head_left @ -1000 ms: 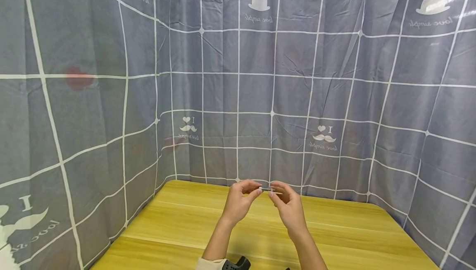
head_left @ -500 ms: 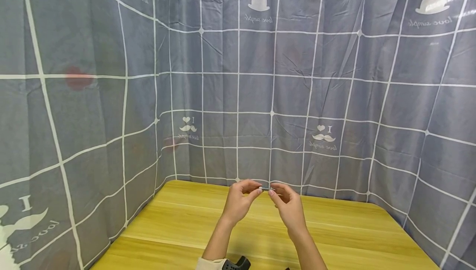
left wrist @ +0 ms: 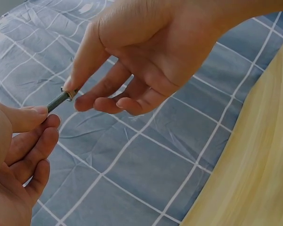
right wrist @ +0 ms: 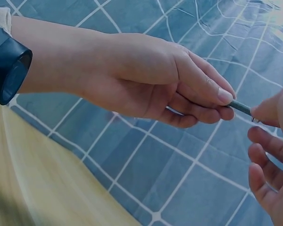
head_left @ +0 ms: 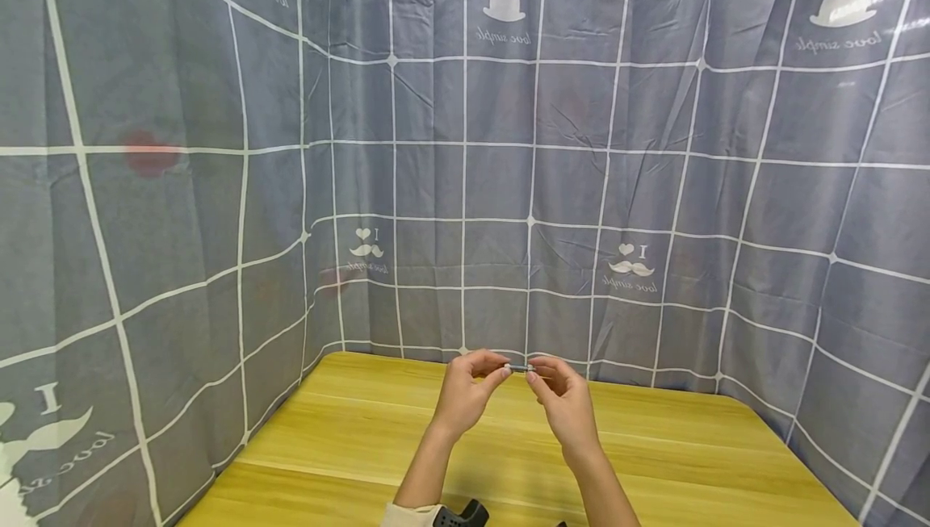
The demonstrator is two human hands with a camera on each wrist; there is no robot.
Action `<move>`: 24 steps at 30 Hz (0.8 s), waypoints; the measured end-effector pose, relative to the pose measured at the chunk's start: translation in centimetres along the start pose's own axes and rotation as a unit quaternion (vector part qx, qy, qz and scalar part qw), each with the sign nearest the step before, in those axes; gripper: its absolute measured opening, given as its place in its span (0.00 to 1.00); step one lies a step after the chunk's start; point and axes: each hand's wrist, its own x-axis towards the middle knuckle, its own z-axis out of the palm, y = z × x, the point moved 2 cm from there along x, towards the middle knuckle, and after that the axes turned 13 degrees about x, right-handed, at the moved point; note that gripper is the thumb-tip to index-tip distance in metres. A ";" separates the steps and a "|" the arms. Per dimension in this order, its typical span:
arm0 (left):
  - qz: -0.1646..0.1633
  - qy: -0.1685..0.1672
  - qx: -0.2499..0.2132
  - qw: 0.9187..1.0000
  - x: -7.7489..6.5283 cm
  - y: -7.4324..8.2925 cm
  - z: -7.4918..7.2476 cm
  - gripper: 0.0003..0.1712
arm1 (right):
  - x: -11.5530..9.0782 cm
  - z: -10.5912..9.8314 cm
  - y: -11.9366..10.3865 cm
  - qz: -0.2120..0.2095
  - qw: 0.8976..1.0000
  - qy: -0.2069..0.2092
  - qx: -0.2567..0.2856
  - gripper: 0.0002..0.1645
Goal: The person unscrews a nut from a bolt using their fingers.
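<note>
Left hand [head_left: 465, 394]: pinching one end of the threaded metal bolt [left wrist: 57, 101] between thumb and fingertips, the remaining fingers bent beside them
Right hand [head_left: 569, 404]: pinching the opposite end with thumb and index finger, right at the nut-like collar [left wrist: 70, 94]; its other fingers curve loosely, apart from the bolt
Bolt: held in the air between the two hands, well apart from the tabletop [head_left: 378, 430], lying close to level as seen from the head; a short length of grey thread shows bare in the gap between the fingertips
Collar: seated around the bolt at the right hand's end, bright metal (whether it is a true nut or a plain ring I cannot tell, the right thumb covers part of it)
Bolt's left end: hidden under the left hand's fingertips, so its form cannot be told
Left wrist: a pale sleeve [head_left: 408, 516] ends here, with a black wrist device [right wrist: 8, 66] beside its cuff
Right forearm [head_left: 605, 485]: bare where it shows, reaching in from the near side
Tabletop: yellow wood grain, rounded at the far corners, running beneath both arms
Curtain [head_left: 429, 180]: grey-blue with a white grid, hung behind the table and along both sides, creased in places
Curtain prints: a white hat [head_left: 504, 6] up high, white moustaches [head_left: 631, 268] lower down, the lettering mirrored
</note>
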 end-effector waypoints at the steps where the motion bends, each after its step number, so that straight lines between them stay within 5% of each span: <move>1: 0.001 0.000 0.000 1.000 0.0 0.0 0.0 0.05 | 0.0 0.0 0.0 0.002 1.000 0.000 0.001 0.14; 24: 0.007 0.001 0.004 1.000 -0.1 -0.2 0.0 0.05 | 0.0 0.1 0.2 0.014 1.000 -0.017 -0.003 0.20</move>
